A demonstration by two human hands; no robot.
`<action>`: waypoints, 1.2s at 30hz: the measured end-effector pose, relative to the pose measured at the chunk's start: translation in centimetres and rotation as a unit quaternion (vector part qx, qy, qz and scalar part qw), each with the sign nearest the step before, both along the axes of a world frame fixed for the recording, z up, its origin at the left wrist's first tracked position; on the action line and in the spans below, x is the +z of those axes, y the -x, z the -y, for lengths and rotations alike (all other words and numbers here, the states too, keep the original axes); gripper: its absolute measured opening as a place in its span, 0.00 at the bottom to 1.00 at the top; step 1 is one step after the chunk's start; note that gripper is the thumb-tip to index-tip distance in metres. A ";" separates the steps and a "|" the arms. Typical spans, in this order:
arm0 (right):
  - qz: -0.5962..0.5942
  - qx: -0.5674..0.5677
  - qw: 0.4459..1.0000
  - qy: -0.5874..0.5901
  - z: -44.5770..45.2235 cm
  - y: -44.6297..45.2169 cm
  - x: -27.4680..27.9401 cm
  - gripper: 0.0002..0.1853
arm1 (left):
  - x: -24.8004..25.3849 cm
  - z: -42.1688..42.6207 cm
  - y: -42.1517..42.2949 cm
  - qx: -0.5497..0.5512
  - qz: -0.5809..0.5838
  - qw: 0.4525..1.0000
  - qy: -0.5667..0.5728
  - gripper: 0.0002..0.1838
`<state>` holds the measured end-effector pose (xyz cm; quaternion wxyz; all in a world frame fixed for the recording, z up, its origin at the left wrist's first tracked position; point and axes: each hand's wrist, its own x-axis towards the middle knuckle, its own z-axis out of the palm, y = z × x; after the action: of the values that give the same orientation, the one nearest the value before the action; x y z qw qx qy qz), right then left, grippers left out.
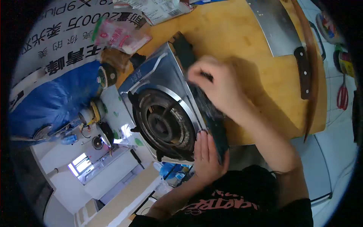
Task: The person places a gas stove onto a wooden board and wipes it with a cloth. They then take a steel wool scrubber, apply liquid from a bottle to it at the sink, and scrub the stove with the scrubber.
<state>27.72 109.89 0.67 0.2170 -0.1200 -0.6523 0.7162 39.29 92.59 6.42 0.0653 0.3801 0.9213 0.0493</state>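
A gas stove (162, 81) with a steel top and one round black burner (163, 123) rests at an angle on the wooden tabletop (227, 28). My left hand (208, 155) grips its near edge, fingers lying on the steel rim and thumb on the dark side. Above the stove's dark side panel (184, 51), my right hand (215, 81) is curled with fingertips close to the thumb. Whatever it may hold is hidden. Below that hand, a shiny, crinkled patch shows on the dark panel.
A cleaver (278, 28) lies on the tabletop beside a long wooden stick (312, 75). Plastic packets (123, 36) are at the far left edge, near a printed sheet (72, 30). A red-handled utensil (342, 96) and jars are beyond the right edge.
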 end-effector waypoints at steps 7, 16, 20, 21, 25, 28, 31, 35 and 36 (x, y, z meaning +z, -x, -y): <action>0.011 -0.065 0.996 -0.057 -1.2 4.3 0.3 0.02 | 0.2 0.1 0.1 -0.001 0.011 1.000 -0.005 0.39; -0.039 -0.060 0.994 -0.085 -0.8 4.1 0.0 0.02 | 0.0 -0.1 0.3 0.006 0.025 0.999 -0.025 0.40; -0.045 -0.022 0.997 -0.053 -0.3 3.0 0.0 0.04 | 0.3 0.0 0.6 0.005 0.035 0.999 -0.033 0.40; -0.049 -0.019 0.997 -0.056 -0.2 1.5 -0.1 0.04 | 0.3 -0.1 0.6 0.005 0.041 0.999 -0.032 0.41; -0.014 0.035 0.997 -0.062 -0.8 1.1 0.9 0.03 | 0.4 -0.3 0.4 0.015 0.045 0.999 -0.024 0.42; -0.041 -0.024 0.999 0.016 -1.0 5.2 0.3 0.02 | 0.6 -0.8 0.2 0.029 0.033 0.999 -0.022 0.43; 0.030 -0.046 0.998 0.023 -0.3 4.0 -0.2 0.02 | 0.5 -0.8 0.1 0.054 0.055 0.997 -0.017 0.45; -0.053 0.079 0.995 0.036 -1.0 -3.5 -0.8 0.01 | 1.6 -2.4 0.4 0.075 0.034 0.996 -0.041 0.41; -0.060 0.116 0.990 0.043 -1.6 -4.4 -0.9 0.02 | 1.7 -2.8 0.7 0.079 0.018 0.996 -0.049 0.39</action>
<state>32.14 111.50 -0.27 0.1662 -0.0090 -0.6164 0.7696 38.57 95.36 8.08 0.0592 0.3084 0.9435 0.1061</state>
